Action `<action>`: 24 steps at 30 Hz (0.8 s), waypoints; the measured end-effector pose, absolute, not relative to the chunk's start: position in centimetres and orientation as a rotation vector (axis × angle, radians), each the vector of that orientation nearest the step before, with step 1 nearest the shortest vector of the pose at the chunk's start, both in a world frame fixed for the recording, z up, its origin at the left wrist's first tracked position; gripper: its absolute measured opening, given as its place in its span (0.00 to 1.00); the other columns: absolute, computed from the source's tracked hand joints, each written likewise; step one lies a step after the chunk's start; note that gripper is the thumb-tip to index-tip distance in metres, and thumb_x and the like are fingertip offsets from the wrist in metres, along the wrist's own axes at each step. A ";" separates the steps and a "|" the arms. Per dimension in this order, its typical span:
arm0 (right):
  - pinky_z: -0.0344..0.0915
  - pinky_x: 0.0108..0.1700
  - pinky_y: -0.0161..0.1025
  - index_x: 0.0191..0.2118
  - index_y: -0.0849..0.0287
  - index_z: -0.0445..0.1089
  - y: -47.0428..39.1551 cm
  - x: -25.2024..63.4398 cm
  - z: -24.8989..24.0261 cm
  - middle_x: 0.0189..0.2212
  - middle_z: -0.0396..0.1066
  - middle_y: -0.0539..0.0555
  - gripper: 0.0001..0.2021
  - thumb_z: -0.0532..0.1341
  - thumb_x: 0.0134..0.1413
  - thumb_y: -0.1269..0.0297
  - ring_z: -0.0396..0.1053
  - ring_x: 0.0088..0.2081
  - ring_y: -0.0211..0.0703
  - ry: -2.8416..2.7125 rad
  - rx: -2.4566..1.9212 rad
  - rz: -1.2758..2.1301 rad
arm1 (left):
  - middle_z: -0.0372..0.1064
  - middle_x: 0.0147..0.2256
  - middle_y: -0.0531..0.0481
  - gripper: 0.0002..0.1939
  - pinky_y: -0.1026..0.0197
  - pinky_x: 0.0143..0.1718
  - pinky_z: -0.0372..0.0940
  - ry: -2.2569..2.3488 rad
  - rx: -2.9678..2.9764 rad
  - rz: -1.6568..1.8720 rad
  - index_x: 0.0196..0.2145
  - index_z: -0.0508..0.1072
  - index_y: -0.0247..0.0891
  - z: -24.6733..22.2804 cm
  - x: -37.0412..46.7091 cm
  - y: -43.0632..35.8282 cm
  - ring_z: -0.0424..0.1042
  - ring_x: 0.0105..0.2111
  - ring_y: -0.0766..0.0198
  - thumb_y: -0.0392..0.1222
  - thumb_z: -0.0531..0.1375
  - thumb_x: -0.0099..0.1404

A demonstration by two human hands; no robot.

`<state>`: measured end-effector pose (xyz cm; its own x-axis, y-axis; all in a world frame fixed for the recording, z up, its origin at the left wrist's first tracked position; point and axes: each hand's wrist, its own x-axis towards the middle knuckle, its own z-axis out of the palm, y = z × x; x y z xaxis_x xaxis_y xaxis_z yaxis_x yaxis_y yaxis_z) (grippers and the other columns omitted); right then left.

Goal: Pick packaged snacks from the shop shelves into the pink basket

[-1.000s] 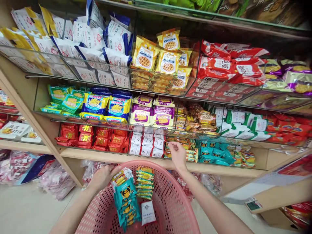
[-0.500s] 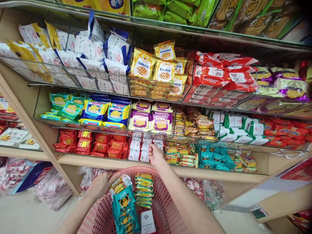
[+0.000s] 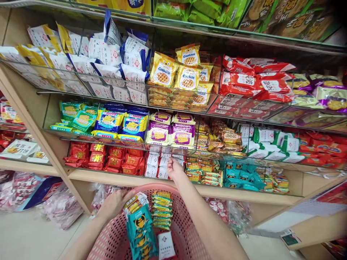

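My left hand (image 3: 117, 202) is closed on the rim of a pink perforated basket (image 3: 108, 234) at the bottom centre. Inside the basket lie teal packets (image 3: 141, 231), a stack of orange and green packets (image 3: 162, 210) and one white packet (image 3: 166, 245). My right hand (image 3: 175, 169) reaches to the bottom shelf, its fingers curled together at the right side of the small white packets (image 3: 157, 164). Whatever those fingers hold, if anything, is hidden.
Red packets (image 3: 99, 158) sit left of the white ones, orange packets (image 3: 202, 169) and teal ones (image 3: 242, 176) to the right. Glass-fronted shelves with cookies (image 3: 187, 81) rise above. A wooden ledge (image 3: 108, 177) runs behind the basket. Plastic-wrapped bags (image 3: 61, 207) rest on the floor.
The whole view has shifted slightly, so shelves and basket appear a little further right. My right hand stays by the white packets, and my left hand stays on the basket rim.
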<state>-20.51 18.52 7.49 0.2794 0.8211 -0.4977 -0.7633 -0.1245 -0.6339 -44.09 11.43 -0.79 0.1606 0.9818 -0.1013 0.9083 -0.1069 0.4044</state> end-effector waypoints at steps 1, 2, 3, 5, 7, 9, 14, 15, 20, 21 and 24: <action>0.51 0.14 0.21 0.21 0.60 0.59 18.6 -20.5 7.5 0.11 0.57 0.42 0.13 0.52 0.52 0.80 0.53 0.12 0.24 -0.078 -1.013 1.362 | 0.70 0.22 0.48 0.28 0.64 0.30 0.57 1.795 2.070 0.274 0.20 0.64 0.41 -0.7 -44.1 11.4 0.74 0.29 0.59 0.62 0.41 0.65; 0.51 0.14 0.21 0.21 0.60 0.59 18.8 -20.5 7.5 0.12 0.57 0.42 0.13 0.53 0.53 0.80 0.53 0.13 0.24 -0.084 -1.007 1.367 | 0.70 0.22 0.48 0.28 0.64 0.30 0.57 1.790 2.069 0.274 0.20 0.64 0.41 -0.7 -44.0 11.4 0.74 0.29 0.59 0.62 0.41 0.65; 0.52 0.15 0.20 0.21 0.60 0.59 18.9 -20.5 7.4 0.12 0.57 0.42 0.12 0.53 0.53 0.79 0.54 0.13 0.24 -0.091 -1.002 1.372 | 0.70 0.22 0.48 0.28 0.64 0.30 0.57 1.785 2.070 0.273 0.20 0.64 0.41 -0.6 -44.0 11.4 0.74 0.29 0.59 0.62 0.41 0.65; 0.52 0.15 0.20 0.22 0.59 0.59 19.1 -20.6 7.3 0.13 0.57 0.42 0.12 0.53 0.53 0.79 0.54 0.13 0.24 -0.104 -0.993 1.380 | 0.70 0.22 0.48 0.29 0.65 0.30 0.57 1.785 2.078 0.267 0.21 0.65 0.41 -0.6 -44.0 11.4 0.74 0.29 0.59 0.62 0.41 0.65; 0.51 0.15 0.20 0.22 0.59 0.58 19.2 -20.6 7.3 0.14 0.56 0.41 0.12 0.53 0.53 0.78 0.53 0.13 0.23 -0.114 -0.979 1.387 | 0.72 0.23 0.47 0.29 0.65 0.30 0.57 1.796 2.082 0.259 0.22 0.66 0.41 -0.6 -44.0 11.4 0.74 0.30 0.59 0.63 0.41 0.65; 0.51 0.15 0.20 0.22 0.59 0.57 19.3 -20.6 7.3 0.14 0.55 0.41 0.12 0.53 0.54 0.77 0.52 0.13 0.23 -0.118 -0.961 1.395 | 0.73 0.25 0.47 0.29 0.65 0.31 0.58 1.795 2.084 0.260 0.23 0.67 0.42 -0.6 -44.1 11.4 0.75 0.32 0.58 0.63 0.41 0.65; 0.49 0.14 0.21 0.21 0.59 0.55 18.8 -20.8 7.8 0.15 0.54 0.41 0.13 0.52 0.54 0.77 0.51 0.13 0.23 -0.109 -0.919 1.398 | 0.73 0.25 0.46 0.27 0.64 0.32 0.58 1.795 2.090 0.259 0.23 0.67 0.42 -0.7 -44.1 11.4 0.75 0.33 0.57 0.61 0.41 0.66; 0.48 0.14 0.21 0.21 0.59 0.55 18.7 -20.9 7.8 0.15 0.54 0.41 0.13 0.53 0.54 0.77 0.51 0.13 0.23 -0.109 -0.916 1.394 | 0.73 0.24 0.46 0.27 0.64 0.31 0.58 1.801 2.096 0.253 0.23 0.67 0.42 -0.7 -44.1 11.4 0.75 0.32 0.57 0.61 0.41 0.66; 0.48 0.14 0.22 0.21 0.59 0.56 17.8 -21.2 7.7 0.14 0.55 0.40 0.12 0.54 0.51 0.77 0.50 0.13 0.22 -0.117 -0.939 1.370 | 0.73 0.25 0.46 0.27 0.64 0.31 0.58 1.821 2.099 0.229 0.23 0.66 0.41 -0.7 -44.0 11.4 0.75 0.33 0.57 0.61 0.41 0.66; 0.48 0.14 0.22 0.21 0.59 0.56 17.6 -21.3 7.5 0.14 0.55 0.40 0.11 0.55 0.50 0.77 0.50 0.13 0.23 -0.119 -0.950 1.366 | 0.73 0.25 0.46 0.27 0.64 0.31 0.58 1.821 2.098 0.228 0.24 0.67 0.41 -0.7 -44.0 11.4 0.75 0.33 0.57 0.61 0.41 0.66; 0.48 0.14 0.22 0.21 0.60 0.58 17.1 -21.7 6.8 0.13 0.57 0.41 0.10 0.55 0.50 0.76 0.51 0.13 0.23 -0.119 -0.990 1.352 | 0.73 0.25 0.47 0.27 0.64 0.30 0.57 1.806 2.098 0.234 0.23 0.67 0.41 -0.7 -44.0 11.4 0.75 0.31 0.58 0.61 0.41 0.66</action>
<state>-21.66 17.14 6.76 0.2760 0.8462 -0.4558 -0.7537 -0.1038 -0.6490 -44.04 11.41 -0.68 0.1687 0.9797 -0.1079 0.9197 -0.1172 0.3747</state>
